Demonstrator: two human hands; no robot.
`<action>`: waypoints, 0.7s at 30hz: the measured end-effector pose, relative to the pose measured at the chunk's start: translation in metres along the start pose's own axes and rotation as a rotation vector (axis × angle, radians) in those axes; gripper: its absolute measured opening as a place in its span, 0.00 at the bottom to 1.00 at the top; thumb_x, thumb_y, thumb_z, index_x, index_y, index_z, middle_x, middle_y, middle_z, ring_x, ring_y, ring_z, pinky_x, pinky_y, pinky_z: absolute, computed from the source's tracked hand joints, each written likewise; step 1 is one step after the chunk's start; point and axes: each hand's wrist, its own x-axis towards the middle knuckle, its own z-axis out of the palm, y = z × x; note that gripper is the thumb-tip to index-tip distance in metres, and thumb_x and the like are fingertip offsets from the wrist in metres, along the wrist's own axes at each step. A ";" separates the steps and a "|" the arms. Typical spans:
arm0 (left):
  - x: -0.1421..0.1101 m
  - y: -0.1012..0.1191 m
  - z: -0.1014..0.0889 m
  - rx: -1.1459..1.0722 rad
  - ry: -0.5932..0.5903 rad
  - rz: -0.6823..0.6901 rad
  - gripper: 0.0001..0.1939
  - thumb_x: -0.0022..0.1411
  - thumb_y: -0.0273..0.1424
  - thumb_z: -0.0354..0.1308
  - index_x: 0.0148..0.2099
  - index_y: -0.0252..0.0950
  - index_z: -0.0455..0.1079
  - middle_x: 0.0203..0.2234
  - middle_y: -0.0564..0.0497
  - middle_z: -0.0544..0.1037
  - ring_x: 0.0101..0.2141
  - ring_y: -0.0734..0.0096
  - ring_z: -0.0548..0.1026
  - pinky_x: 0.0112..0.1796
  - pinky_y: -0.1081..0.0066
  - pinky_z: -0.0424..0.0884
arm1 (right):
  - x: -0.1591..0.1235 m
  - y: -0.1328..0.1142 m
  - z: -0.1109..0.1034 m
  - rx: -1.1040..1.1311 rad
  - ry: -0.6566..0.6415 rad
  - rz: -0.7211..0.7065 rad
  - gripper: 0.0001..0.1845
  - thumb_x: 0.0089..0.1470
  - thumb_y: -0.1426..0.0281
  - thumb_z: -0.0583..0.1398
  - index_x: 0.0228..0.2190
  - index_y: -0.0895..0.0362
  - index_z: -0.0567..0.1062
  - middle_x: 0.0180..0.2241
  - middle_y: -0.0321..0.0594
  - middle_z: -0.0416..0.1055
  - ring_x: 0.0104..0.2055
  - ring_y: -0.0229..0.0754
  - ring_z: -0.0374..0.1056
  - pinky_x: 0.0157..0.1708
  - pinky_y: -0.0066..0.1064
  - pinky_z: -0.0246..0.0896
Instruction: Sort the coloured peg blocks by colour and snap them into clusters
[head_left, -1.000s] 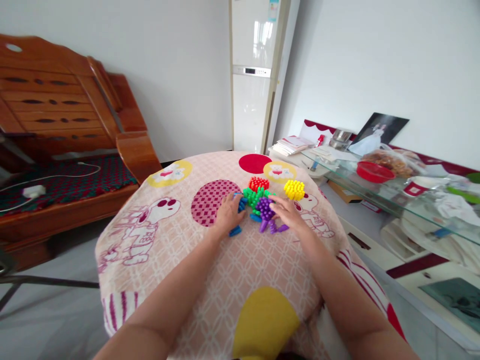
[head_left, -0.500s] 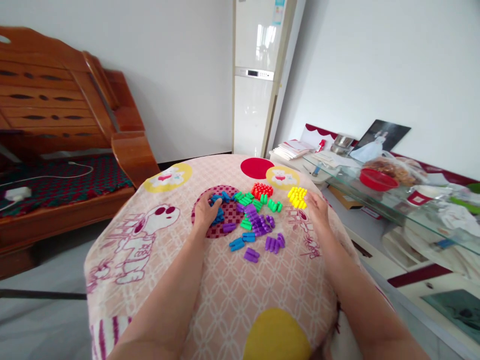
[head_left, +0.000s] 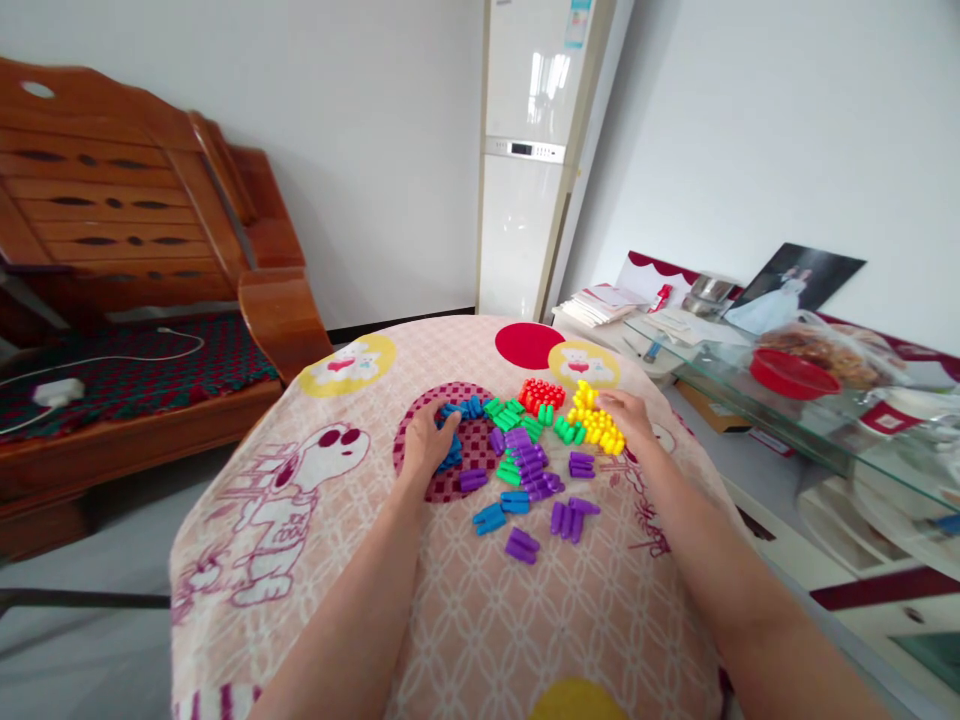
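My left hand (head_left: 426, 440) curls round a group of blue plastic pieces (head_left: 450, 455) on the dark-red checked circle of the tablecloth, its thumb and fingers partly covering them. At the right, my right hand (head_left: 628, 412) has its fingers stretched out against a cluster of yellow pieces (head_left: 598, 425). Between the hands lie purple pieces (head_left: 531, 465), green pieces (head_left: 508, 412) and a tight red block of pieces (head_left: 541, 396). Closer to me are two blue pieces (head_left: 490, 518) and a few loose purple ones (head_left: 523, 546).
A patterned cloth (head_left: 480, 620) covers the round table. To the right stands a glass-topped cabinet (head_left: 750, 400) with a red bowl (head_left: 793, 374), papers (head_left: 604, 303) and a photo (head_left: 799, 285). A wooden bench (head_left: 112, 220) is on the left, a tall white appliance (head_left: 521, 220) behind.
The view has shifted slightly. My right hand has moved left against the yellow pieces, which now spread wider. Several purple pieces lie farther apart. My left hand stays at the blue pieces.
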 end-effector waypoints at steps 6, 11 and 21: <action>-0.003 0.006 0.001 0.018 -0.014 0.022 0.19 0.64 0.35 0.57 0.56 0.35 0.72 0.53 0.42 0.78 0.53 0.53 0.75 0.56 0.57 0.68 | -0.076 -0.059 0.078 0.207 -0.398 -0.128 0.22 0.47 0.61 0.65 0.44 0.56 0.80 0.45 0.45 0.80 0.46 0.50 0.75 0.48 0.42 0.70; -0.004 0.006 -0.001 -0.045 -0.025 -0.018 0.19 0.67 0.36 0.52 0.55 0.34 0.73 0.51 0.42 0.79 0.51 0.55 0.76 0.54 0.57 0.70 | -0.119 -0.105 0.105 0.284 -0.569 -0.333 0.22 0.53 0.59 0.64 0.49 0.51 0.79 0.52 0.42 0.76 0.54 0.51 0.71 0.54 0.44 0.67; -0.004 0.008 -0.004 -0.122 0.020 -0.072 0.20 0.67 0.35 0.49 0.53 0.33 0.75 0.47 0.43 0.81 0.47 0.57 0.78 0.51 0.62 0.72 | -0.001 -0.074 0.066 -0.042 -0.025 -0.265 0.23 0.57 0.57 0.57 0.45 0.59 0.79 0.49 0.49 0.77 0.52 0.51 0.71 0.51 0.40 0.66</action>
